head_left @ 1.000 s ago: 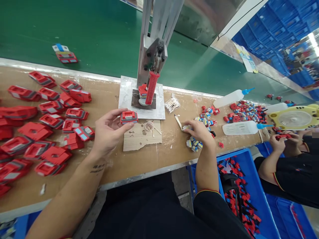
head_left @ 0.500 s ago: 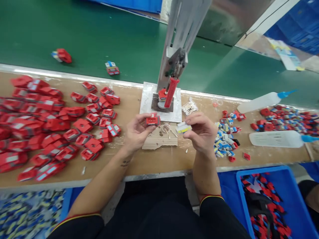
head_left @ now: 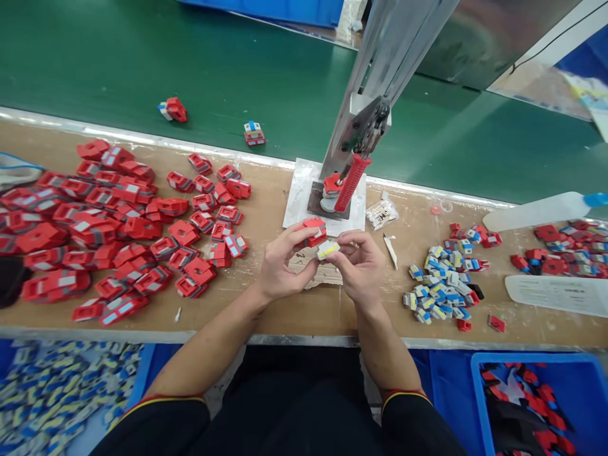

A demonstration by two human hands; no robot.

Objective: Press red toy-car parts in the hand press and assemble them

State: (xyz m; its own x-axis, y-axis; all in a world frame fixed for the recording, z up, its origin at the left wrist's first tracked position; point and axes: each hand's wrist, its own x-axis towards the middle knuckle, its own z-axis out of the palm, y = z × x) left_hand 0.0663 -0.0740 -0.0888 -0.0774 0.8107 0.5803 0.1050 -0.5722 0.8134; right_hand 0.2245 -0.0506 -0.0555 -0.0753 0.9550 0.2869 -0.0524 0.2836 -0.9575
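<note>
Red part (head_left: 314, 229) sits grasped in the left fingers (head_left: 298, 235), held near its edges, seemingly leaving a face accessible; the right fingers (head_left: 350, 239) grasp a white-yellow piece (head_left: 328, 250) beside it. Around them on the tabletop (head_left: 294, 320), red parts (head_left: 137, 190) lie left, small blocks (head_left: 439, 288) right, apparently for reach.

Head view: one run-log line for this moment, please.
left hand grips red plastic piece | right hand grips small white-and-yellow block | both held close together | red-handled metal press beyond, untouched
</note>
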